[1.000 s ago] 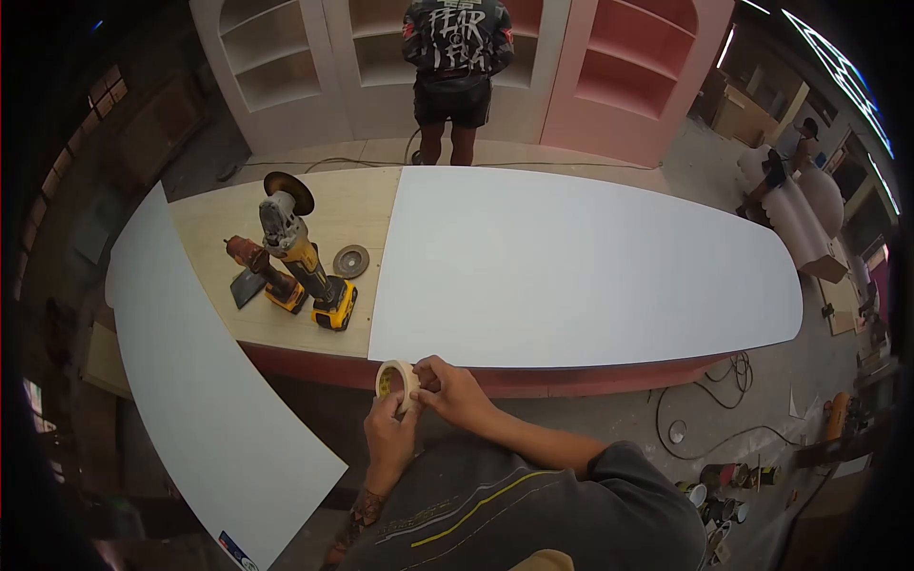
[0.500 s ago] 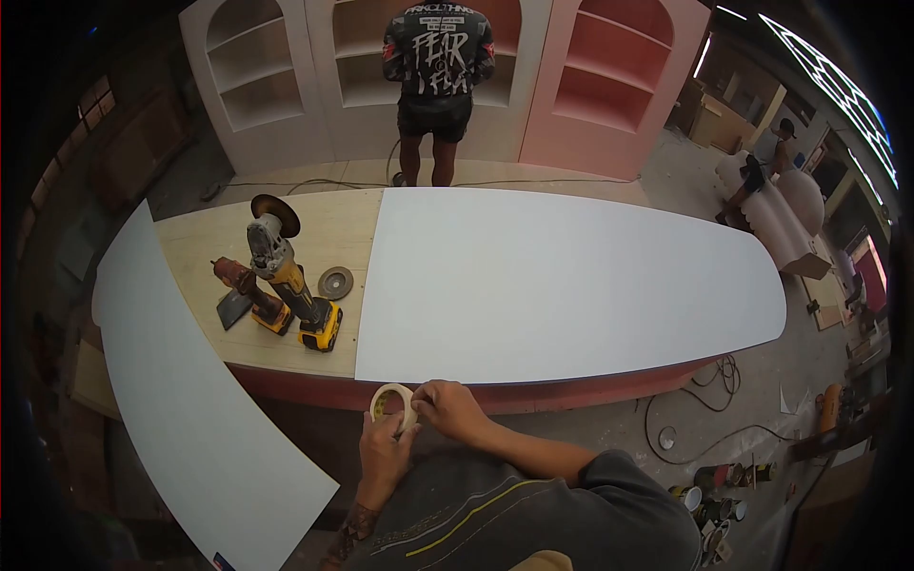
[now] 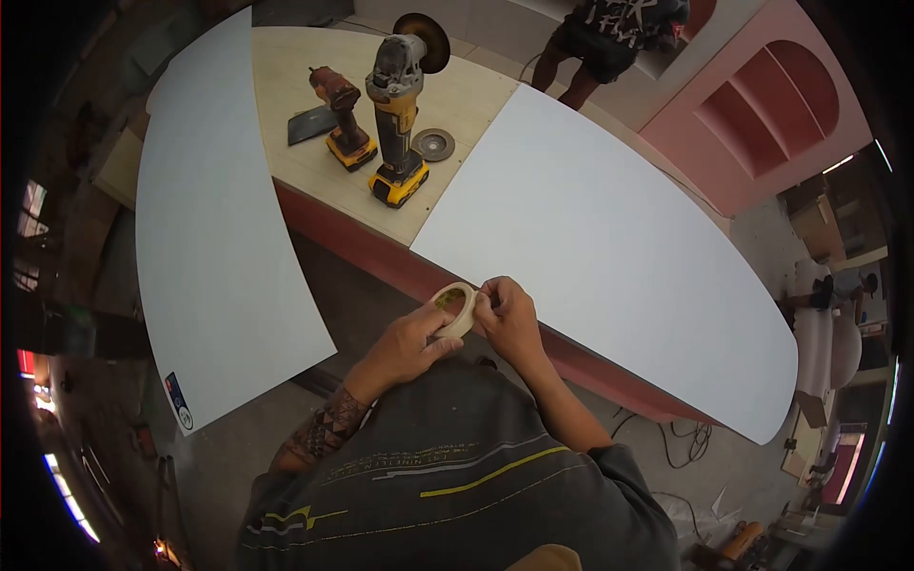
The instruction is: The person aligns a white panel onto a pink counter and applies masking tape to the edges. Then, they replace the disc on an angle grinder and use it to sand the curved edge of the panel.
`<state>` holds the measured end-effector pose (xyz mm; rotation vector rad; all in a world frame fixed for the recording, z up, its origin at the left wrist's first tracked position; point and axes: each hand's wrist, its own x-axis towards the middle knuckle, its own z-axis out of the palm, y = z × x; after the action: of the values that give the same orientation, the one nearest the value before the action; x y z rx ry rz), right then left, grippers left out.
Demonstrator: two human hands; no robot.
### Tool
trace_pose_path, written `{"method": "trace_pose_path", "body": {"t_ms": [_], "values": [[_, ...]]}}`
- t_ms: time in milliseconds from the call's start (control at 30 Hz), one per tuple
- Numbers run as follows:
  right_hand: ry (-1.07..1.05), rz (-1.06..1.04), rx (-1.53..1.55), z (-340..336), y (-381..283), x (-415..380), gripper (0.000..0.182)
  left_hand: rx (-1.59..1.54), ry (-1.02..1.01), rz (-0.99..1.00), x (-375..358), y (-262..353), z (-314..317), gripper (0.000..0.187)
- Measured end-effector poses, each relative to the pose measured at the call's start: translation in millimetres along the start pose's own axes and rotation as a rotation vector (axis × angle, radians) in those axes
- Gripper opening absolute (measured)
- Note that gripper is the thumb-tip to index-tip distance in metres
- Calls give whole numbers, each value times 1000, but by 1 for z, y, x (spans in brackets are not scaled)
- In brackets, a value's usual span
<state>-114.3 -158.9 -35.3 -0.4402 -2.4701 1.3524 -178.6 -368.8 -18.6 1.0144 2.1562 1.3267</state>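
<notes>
My left hand (image 3: 409, 347) is wrapped round a roll of cream masking tape (image 3: 466, 314), with fingers through its ring and the thumb on the outside. At the roll's right edge, my right hand (image 3: 511, 319) is closed in a pinch. What lies between those fingertips is too small to make out, though it appears to be the tape's edge. Both hands are in front of my body, by the near edge of a white sheet (image 3: 609, 247) lying on the pink-sided counter (image 3: 367, 249).
On the counter's wooden top stand a yellow angle grinder (image 3: 395, 124) and a red-and-yellow cordless driver (image 3: 341, 109), beside a grinding disc (image 3: 434, 145) and a dark flat object (image 3: 312, 125). Another white panel (image 3: 219, 228) is at left. A person (image 3: 609, 48) stands behind the counter near pink shelving (image 3: 762, 114).
My view has tilted and turned, so the counter now slants down to the right. Both hands stay at the tape roll, close together. The person behind the counter now appears farther right.
</notes>
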Motion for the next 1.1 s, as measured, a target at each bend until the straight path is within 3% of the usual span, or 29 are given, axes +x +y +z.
{"method": "trace_pose_path", "body": {"t_ms": [133, 267, 333, 500, 700, 800, 867, 967, 1100], "values": [[42, -108, -3, 3, 4, 2, 16, -6, 18, -148, 4, -2, 0, 35], [-3, -37, -19, 4, -8, 4, 14, 27, 31, -228, 5, -6, -3, 35], [13, -105, -3, 12, -6, 7, 14, 10, 75, -333, 7, -17, 0, 41], [30, -205, -54, 25, 4, 32, 16, 31, 106, -306, 4, -37, -4, 37], [-75, -98, -124, 16, -18, 60, 14, -132, 152, -237, -11, -56, -12, 30], [-92, -121, 8, 15, -27, 59, 15, -276, 223, -168, -16, -69, -10, 29], [-128, -351, 194, 16, -31, 57, 15, -354, 251, -141, -17, -69, -12, 29], [-212, -224, 194, 13, -48, 52, 14, -411, 228, -104, -19, -65, -16, 29], [-223, -182, 38, 22, -45, 49, 14, -331, 170, -357, -7, -52, -25, 33]]}}
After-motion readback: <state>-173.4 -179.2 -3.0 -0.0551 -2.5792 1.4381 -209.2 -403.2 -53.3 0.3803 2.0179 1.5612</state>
